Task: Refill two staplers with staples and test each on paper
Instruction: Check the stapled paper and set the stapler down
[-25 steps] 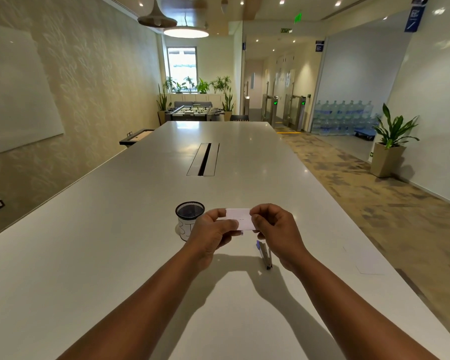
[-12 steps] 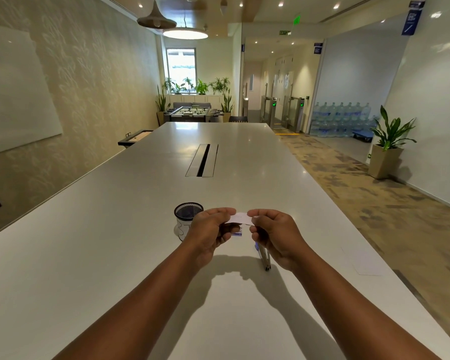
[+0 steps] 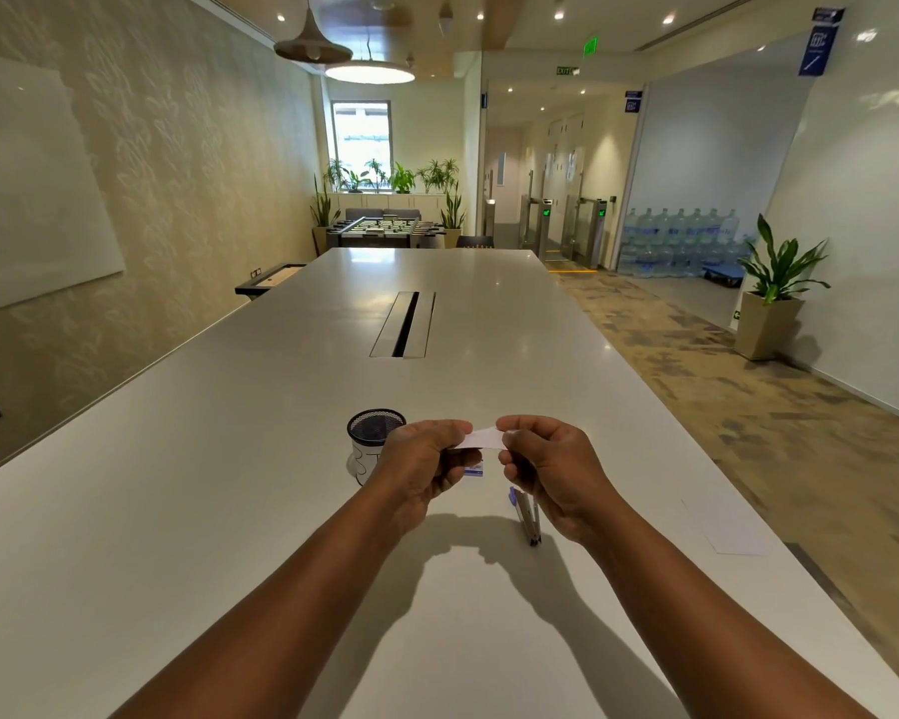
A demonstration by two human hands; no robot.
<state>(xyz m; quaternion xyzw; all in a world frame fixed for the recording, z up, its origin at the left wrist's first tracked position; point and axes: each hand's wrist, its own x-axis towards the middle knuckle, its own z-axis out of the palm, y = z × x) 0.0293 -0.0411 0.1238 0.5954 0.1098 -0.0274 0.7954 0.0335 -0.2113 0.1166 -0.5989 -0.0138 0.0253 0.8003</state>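
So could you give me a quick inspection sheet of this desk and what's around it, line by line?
Surface: long white table, with a dark slot down its middle.
Job's things: small white box held above the table; stapler lying under the right hand; sheet of paper near the right edge.
Clutter: black mesh cup behind the left hand.
Hands: left hand and right hand each pinch one end of the box.
Cables: nothing seen.
Surroundings: whiteboard on the left wall, potted plant on the right, stacked water bottles, foosball table at the far end.
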